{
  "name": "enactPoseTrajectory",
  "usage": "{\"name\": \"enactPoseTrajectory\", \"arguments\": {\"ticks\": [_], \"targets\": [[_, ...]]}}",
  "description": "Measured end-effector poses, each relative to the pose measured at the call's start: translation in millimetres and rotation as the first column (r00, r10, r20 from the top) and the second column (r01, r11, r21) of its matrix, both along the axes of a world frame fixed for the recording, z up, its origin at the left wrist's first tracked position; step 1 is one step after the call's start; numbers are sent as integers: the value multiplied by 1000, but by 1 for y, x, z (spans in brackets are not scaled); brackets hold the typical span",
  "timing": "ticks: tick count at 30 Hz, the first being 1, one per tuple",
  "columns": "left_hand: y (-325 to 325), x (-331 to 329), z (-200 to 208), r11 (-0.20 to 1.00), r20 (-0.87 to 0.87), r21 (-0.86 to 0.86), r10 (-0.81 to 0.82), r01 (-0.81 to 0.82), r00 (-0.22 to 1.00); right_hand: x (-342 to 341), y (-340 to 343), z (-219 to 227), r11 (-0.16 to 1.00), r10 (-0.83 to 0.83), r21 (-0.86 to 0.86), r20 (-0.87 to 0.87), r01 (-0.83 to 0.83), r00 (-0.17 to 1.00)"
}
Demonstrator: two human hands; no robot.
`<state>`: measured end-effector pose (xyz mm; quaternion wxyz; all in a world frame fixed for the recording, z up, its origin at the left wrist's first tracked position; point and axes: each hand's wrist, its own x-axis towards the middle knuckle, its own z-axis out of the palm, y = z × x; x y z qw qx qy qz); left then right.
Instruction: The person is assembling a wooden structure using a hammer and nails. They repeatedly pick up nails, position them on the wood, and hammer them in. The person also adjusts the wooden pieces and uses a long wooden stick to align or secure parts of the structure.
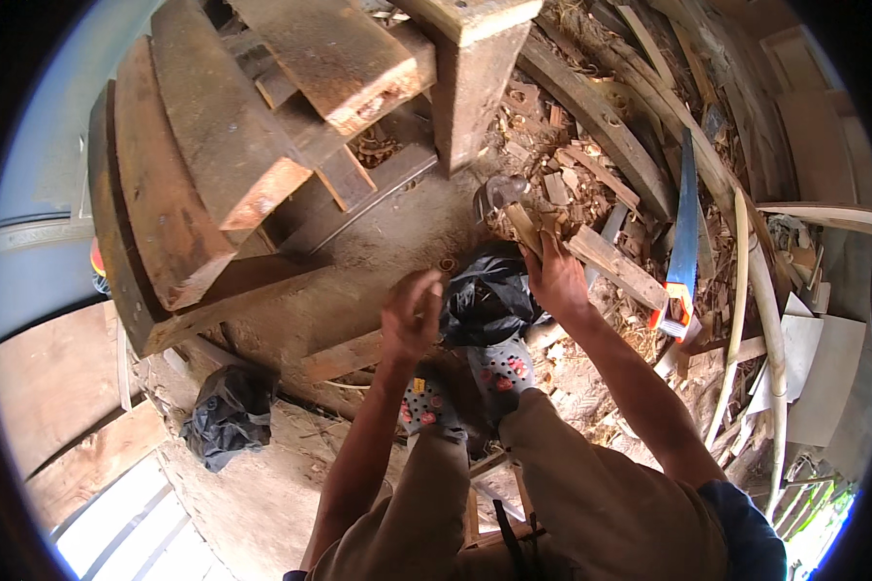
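Note:
My right hand (558,279) is closed round the short wooden handle of a hammer (521,225). The hammer's dull metal head points away from me, low over the dirt floor. Between my hands a crumpled black plastic bag (489,295) lies in front of my feet. My left hand (414,308) is just left of the bag, its fingers bent together; whether a small thing is between them cannot be made out. A short wooden block (618,266) lies beside my right hand.
Thick planks (213,126) are stacked at the far left, by a wooden post (465,97). A blue-bladed handsaw (683,232) with an orange handle lies right, among wood chips and long poles (736,310). Another black bag (231,416) sits at the left.

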<state>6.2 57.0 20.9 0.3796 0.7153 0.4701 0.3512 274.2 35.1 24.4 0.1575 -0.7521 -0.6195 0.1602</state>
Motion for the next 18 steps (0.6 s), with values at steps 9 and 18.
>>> {"name": "enactPoseTrajectory", "arguments": {"ticks": [9,18], "targets": [[-22,26,-28,975,-462,-43,-213,218,861,-42,-45,-6,942,269,-89,-379,-324,886],[-16,31,-24,997,-559,27,-44,71,828,-10,-31,-33,923,376,160,-180,-350,909]]}}
